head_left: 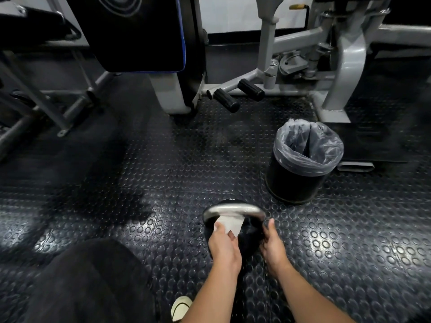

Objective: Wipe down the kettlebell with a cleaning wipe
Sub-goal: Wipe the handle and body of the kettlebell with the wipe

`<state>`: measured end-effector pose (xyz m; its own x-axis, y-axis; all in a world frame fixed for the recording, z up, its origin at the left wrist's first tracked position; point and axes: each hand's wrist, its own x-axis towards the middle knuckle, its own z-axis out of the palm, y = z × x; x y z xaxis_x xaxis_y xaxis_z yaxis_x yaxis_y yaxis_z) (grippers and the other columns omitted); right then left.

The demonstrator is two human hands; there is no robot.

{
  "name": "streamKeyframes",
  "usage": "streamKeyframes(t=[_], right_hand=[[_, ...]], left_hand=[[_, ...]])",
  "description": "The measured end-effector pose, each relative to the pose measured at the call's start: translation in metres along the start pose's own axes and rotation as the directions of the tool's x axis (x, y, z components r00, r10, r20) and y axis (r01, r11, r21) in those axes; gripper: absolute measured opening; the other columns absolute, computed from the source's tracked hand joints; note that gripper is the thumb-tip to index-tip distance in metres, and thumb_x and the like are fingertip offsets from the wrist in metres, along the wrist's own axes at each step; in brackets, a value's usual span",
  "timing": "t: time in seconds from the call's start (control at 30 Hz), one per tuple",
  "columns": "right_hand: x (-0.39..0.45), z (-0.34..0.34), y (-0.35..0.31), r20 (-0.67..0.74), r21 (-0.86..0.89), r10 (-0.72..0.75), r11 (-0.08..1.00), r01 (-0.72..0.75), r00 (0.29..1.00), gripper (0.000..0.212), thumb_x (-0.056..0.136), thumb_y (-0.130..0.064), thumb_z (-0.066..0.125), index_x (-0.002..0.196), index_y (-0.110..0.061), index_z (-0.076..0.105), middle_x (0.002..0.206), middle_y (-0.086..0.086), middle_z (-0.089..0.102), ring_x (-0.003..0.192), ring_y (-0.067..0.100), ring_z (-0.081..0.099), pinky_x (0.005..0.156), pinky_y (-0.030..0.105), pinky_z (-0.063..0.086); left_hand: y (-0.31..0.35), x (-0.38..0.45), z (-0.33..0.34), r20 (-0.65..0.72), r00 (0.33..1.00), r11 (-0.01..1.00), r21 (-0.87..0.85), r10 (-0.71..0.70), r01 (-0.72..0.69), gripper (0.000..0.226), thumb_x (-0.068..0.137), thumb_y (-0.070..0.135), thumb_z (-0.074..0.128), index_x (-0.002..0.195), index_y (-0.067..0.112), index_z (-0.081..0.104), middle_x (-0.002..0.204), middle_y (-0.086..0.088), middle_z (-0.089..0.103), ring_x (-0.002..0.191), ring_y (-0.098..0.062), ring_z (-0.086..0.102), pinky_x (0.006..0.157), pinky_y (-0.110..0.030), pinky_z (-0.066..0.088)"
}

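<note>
A black kettlebell point(250, 231) with a shiny metal handle stands on the studded rubber floor, low in the middle of the head view. My left hand point(223, 245) pinches a white cleaning wipe point(229, 223), which drapes over the underside of the handle and the top of the bell. My right hand point(272, 244) rests against the kettlebell's right side, thumb raised beside the handle and fingers curled around the body. Both hands hide the bell's lower near part.
A black waste bin point(300, 180) lined with a clear plastic bag stands just beyond and right of the kettlebell. Grey gym machine frames with black foot rollers point(226, 100) fill the back. My dark-clad knee point(88, 283) and a pale shoe point(180, 307) are at the lower left.
</note>
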<state>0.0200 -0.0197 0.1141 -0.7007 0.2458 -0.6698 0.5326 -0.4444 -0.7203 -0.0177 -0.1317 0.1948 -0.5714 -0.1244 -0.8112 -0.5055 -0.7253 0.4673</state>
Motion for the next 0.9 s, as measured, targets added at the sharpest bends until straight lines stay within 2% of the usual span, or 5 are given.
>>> streamKeyframes(t=[0.33,0.47,0.6,0.77,0.9], right_hand=[[-0.015,0.006,-0.010,-0.018,0.004,0.004,1.000,-0.004,1.000,0.075,0.092,-0.074,0.034,0.140,-0.021,0.055,0.143,0.004,0.058,0.139,0.025,0.047,0.121,0.044,0.031],[-0.017,0.006,-0.012,-0.011,0.007,0.002,1.000,-0.002,1.000,0.081,0.083,-0.081,0.036,0.136,-0.023,0.058,0.140,0.002,0.060,0.137,0.022,0.049,0.121,0.045,0.031],[-0.016,0.005,-0.012,-0.011,0.027,0.008,1.000,-0.008,1.000,0.073,0.095,-0.072,0.032,0.142,-0.020,0.054,0.143,0.004,0.058,0.140,0.023,0.046,0.122,0.043,0.030],[-0.018,0.006,-0.012,-0.025,0.005,-0.006,1.000,0.006,1.000,0.082,0.082,-0.081,0.036,0.136,-0.023,0.059,0.131,0.000,0.066,0.133,0.020,0.052,0.120,0.042,0.033],[-0.018,0.006,-0.015,0.011,0.052,-0.008,0.999,0.008,1.000,0.066,0.103,-0.060,0.029,0.142,-0.013,0.053,0.115,-0.005,0.066,0.119,0.014,0.053,0.104,0.029,0.038]], left_hand=[[0.001,0.005,0.003,-0.010,0.999,0.998,-0.037,0.049,-0.049,0.033,0.110,0.020,0.045,0.133,-0.002,0.056,0.106,-0.011,0.064,0.096,-0.022,0.062,0.114,-0.046,0.045],[-0.001,0.006,0.006,-0.001,0.996,0.995,0.042,0.086,-0.085,0.024,0.111,0.020,0.043,0.122,0.007,0.060,0.093,-0.006,0.064,0.082,-0.016,0.060,0.093,-0.032,0.052],[0.001,0.007,0.007,-0.007,0.992,0.987,0.094,0.129,-0.127,0.031,0.111,0.024,0.043,0.127,0.004,0.060,0.102,-0.008,0.066,0.090,-0.020,0.062,0.097,-0.035,0.048],[-0.005,0.002,0.005,-0.008,0.992,0.988,0.094,0.123,-0.121,0.025,0.111,0.022,0.043,0.109,0.009,0.064,0.093,-0.006,0.065,0.081,-0.016,0.059,0.095,-0.033,0.050],[0.005,0.004,0.009,-0.038,0.994,0.994,0.061,0.098,-0.095,0.025,0.110,0.020,0.046,0.102,0.004,0.063,0.087,-0.007,0.063,0.077,-0.017,0.058,0.075,-0.027,0.049]])
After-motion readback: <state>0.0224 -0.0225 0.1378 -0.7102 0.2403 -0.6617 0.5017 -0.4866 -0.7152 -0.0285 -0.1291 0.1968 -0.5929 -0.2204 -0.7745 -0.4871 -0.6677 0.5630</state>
